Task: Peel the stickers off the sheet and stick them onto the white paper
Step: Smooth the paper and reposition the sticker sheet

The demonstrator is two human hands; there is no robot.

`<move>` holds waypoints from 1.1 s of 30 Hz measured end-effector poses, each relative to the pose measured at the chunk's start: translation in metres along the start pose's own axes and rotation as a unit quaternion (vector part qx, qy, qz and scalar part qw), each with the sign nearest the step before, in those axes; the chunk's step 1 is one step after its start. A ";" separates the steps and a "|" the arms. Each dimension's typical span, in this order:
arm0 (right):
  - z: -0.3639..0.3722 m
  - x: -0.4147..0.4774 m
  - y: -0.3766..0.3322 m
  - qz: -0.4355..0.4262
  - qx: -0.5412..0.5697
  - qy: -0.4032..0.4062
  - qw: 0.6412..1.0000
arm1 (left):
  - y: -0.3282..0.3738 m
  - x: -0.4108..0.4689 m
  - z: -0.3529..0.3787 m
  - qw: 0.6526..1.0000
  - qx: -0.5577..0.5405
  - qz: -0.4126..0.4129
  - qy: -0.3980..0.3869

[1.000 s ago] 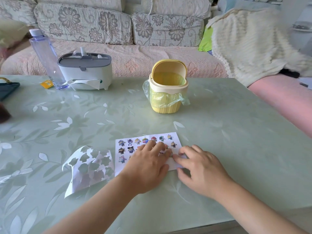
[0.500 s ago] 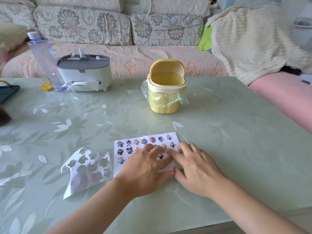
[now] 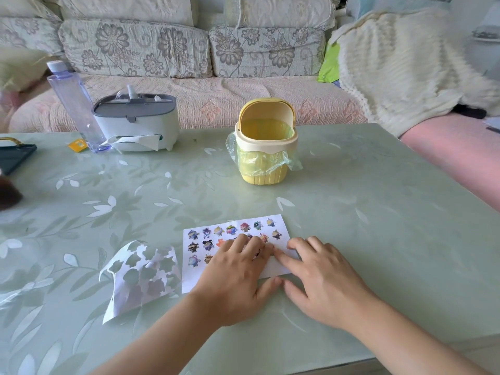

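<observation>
I had both hands down on the white paper [image 3: 274, 221], which lay flat on the green table [image 3: 378, 212] with its long axis running left to right in front of me. My left hand [image 3: 238, 277] lay open, palm down, its fingers spread over the middle of the paper and covering part of the lower sticker rows. My right hand [image 3: 322, 280] lay open too, at the paper's right end, its index finger angled inward until the tip touched the left fingertips. Neither hand gripped anything. I took this for pressing a sticker flat, though the meeting fingertips hid the sticker itself.

The spent sticker sheet [image 3: 140, 277], full of cut-out holes and curled at its edges, lay just beyond my left hand, on its outer side, touching the paper's left edge. So the left hand was the nearer one for any next reach to it. I could not tell whether any stickers were left on it. The stickers [image 3: 232, 230] already placed ran in rows ahead of my left fingertips.

Against the frames from a second before, my right hand had slid inward along the paper to meet the left, while the paper and sheet had kept their places.
</observation>
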State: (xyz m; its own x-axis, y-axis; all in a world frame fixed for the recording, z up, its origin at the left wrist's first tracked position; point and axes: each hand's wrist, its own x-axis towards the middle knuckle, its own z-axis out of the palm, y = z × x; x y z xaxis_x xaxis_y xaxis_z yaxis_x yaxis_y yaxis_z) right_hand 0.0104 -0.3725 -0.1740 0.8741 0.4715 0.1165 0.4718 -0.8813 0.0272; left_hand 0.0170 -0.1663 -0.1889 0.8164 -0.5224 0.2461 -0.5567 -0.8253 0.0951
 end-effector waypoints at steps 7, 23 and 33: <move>-0.012 0.017 -0.002 0.034 0.010 -0.015 0.999 | -0.010 0.001 -0.012 0.973 -0.214 -0.087 0.019; 0.021 0.079 -0.058 -0.026 0.090 -0.102 0.990 | -0.040 -0.021 -0.004 0.982 -0.009 -0.168 -0.091; 0.014 0.067 -0.025 0.091 0.080 -0.131 0.984 | -0.043 -0.020 -0.001 0.979 -0.027 -0.178 -0.098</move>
State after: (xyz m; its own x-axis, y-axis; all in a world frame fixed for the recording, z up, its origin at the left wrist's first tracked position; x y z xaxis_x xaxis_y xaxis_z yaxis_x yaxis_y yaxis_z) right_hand 0.0586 -0.3180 -0.1804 0.9360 0.3158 -0.1555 0.2976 -0.9459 -0.1294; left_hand 0.0248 -0.1199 -0.1972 0.9711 -0.2389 -0.0009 -0.2342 -0.9527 0.1936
